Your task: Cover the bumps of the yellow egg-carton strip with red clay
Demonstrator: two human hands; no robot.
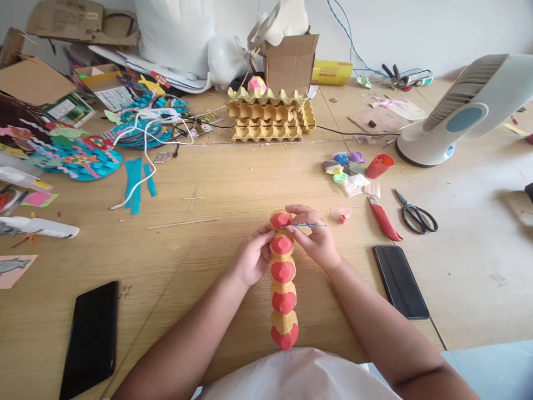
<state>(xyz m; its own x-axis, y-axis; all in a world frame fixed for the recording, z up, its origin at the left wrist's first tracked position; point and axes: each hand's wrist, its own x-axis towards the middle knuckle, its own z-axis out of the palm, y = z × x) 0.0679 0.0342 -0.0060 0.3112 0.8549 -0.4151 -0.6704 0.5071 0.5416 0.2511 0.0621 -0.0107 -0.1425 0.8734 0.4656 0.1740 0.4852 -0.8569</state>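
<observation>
A strip of egg-carton cups point(283, 272), yellowish with red patches on the cups, lies lengthwise in front of me, its near end close to my shirt. My left hand point(253, 256) grips the strip from the left near its far end, thumb on top. From the other side, my right hand point(313, 236) pinches a thin blue stick point(310, 225) between thumb and fingers. The stick lies crosswise, its left tip at the farthest red cup. One right fingertip also touches the far edge of that cup.
Right of my hands lie a small bag with red clay-like stuff point(342, 215), a red-handled cutter point(383, 218), scissors point(416, 214) and a phone point(400, 282). Another phone point(92, 333) is at left. Egg cartons point(266, 132) are stacked behind; a white fan point(449, 119) stands at right.
</observation>
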